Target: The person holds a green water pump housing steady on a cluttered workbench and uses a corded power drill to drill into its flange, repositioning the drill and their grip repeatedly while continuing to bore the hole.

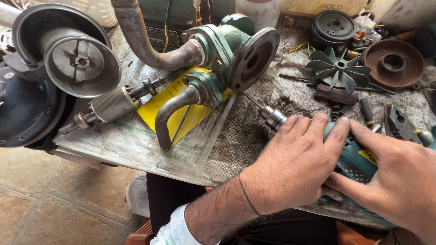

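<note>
A green electric drill [356,159] lies across the workbench with its metal chuck [274,118] and thin bit [250,99] pointing up-left at the round flange [257,56] of a green pump body [218,54]. My left hand [295,165] is wrapped over the drill's front housing just behind the chuck. My right hand [399,181] grips the rear of the drill body at the right. The bit's tip touches the lower edge of the flange.
Curved rusty pipes [150,43] run off the pump over a yellow sheet [181,106]. A motor rotor [113,104] and a metal housing [77,54] lie at left. A fan impeller [338,68], discs [393,63], a screwdriver [367,112] and small parts crowd the right.
</note>
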Action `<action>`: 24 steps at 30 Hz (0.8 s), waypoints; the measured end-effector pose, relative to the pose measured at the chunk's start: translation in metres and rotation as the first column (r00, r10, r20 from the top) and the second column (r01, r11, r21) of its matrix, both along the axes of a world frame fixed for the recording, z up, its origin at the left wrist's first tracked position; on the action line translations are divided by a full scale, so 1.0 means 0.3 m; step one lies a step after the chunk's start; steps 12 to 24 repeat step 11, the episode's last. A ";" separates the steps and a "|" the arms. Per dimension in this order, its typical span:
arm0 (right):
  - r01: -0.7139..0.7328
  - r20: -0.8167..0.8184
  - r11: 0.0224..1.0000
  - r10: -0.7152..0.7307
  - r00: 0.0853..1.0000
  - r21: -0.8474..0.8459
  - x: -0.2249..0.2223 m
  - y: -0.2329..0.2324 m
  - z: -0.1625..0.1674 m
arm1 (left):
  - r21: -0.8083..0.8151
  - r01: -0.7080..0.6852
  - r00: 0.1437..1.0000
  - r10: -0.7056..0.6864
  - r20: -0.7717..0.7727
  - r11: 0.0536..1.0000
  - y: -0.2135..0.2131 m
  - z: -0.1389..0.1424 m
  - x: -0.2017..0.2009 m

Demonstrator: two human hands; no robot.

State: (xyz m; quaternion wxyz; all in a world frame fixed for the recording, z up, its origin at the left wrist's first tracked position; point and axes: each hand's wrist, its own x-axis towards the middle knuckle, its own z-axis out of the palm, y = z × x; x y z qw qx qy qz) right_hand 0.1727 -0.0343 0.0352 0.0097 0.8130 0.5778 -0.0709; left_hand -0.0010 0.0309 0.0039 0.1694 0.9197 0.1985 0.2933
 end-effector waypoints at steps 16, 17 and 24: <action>-0.090 -0.006 0.985 0.092 0.996 0.145 0.017 -0.021 -0.015 | -0.012 -0.047 0.997 0.046 -0.064 0.999 -0.018 0.041 0.010; -0.090 -0.006 0.985 0.092 0.996 0.145 0.017 -0.021 -0.015 | -0.012 -0.047 0.997 0.046 -0.064 0.999 -0.018 0.041 0.010; -0.090 -0.006 0.985 0.092 0.996 0.145 0.017 -0.021 -0.015 | -0.012 -0.047 0.997 0.046 -0.064 0.999 -0.018 0.041 0.010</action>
